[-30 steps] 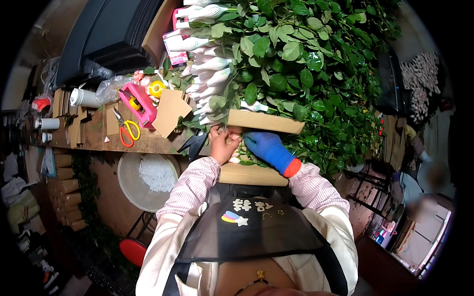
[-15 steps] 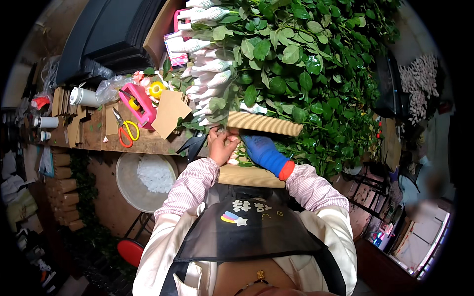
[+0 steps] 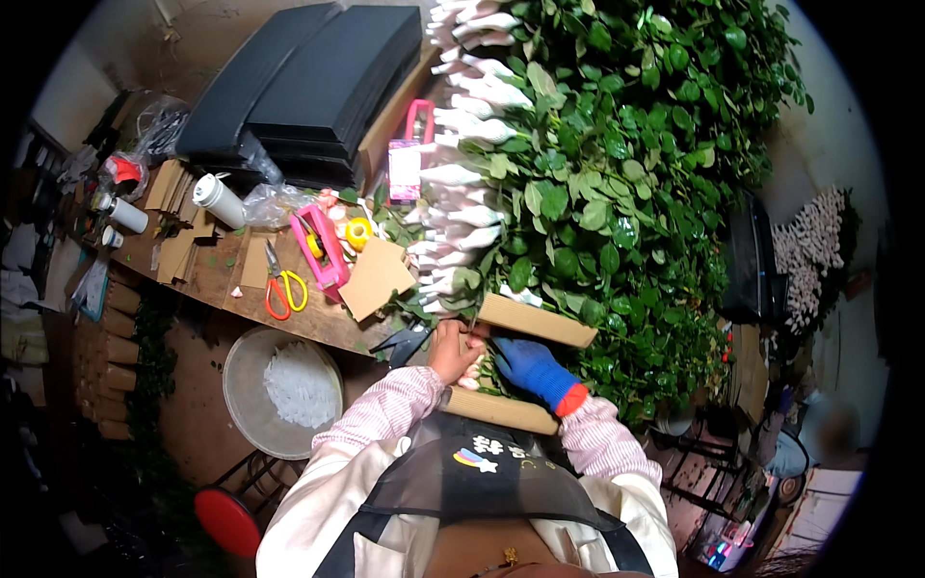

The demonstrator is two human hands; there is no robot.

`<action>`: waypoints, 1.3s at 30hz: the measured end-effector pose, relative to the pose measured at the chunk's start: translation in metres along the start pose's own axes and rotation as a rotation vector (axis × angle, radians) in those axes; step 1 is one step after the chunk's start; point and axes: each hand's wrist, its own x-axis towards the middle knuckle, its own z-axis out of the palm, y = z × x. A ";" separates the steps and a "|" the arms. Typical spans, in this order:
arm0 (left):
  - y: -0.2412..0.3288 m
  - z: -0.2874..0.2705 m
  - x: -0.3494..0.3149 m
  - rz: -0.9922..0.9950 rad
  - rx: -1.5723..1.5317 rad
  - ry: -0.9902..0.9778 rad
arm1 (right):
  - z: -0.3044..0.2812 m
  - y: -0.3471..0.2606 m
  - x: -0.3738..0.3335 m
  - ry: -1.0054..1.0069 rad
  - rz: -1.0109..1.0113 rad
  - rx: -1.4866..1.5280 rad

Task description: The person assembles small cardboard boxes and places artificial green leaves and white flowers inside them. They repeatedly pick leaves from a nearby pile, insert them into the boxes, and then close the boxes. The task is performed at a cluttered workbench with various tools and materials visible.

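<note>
My left hand (image 3: pixel 451 353) is bare, its fingers bent and closed over pale pink rose heads (image 3: pixel 470 374) at the left end of a corrugated cardboard wrap. My right hand (image 3: pixel 530 371) wears a blue glove with an orange cuff; it reaches in from the right over the stems, and its fingertips are hidden beside the wrap's raised far flap (image 3: pixel 540 321). The near flap (image 3: pixel 501 411) lies against my apron. Between the flaps show rose heads and green leaves. Black-handled shears (image 3: pixel 405 342) lie just left of my left hand.
Leafy stems (image 3: pixel 626 183) with white-netted heads (image 3: pixel 458 212) are piled high beyond my hands. To the left lie scissors (image 3: pixel 279 294), a pink tape dispenser (image 3: pixel 323 252), a yellow tape roll (image 3: pixel 358 232) and a cardboard sheet (image 3: pixel 378 279). A bin (image 3: pixel 236 390) holds white netting below the table edge.
The whole view has shifted, so the table and my hands appear lower and further right. Both hands stay between the flaps; the left fingers have curled a little further inward over the roses.
</note>
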 end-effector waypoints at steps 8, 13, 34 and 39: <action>0.048 -0.188 0.073 -0.341 -0.510 -0.340 | -0.052 -0.044 -0.084 0.479 0.033 0.474; -0.014 -0.251 0.242 0.176 -0.092 0.687 | -0.040 -0.052 -0.080 0.514 0.009 0.435; 0.176 -0.249 0.020 1.098 0.085 0.543 | -0.080 -0.086 -0.078 0.329 -0.213 1.443; 0.169 -0.154 -0.016 1.226 0.286 0.118 | -0.102 -0.085 -0.078 0.506 0.138 1.223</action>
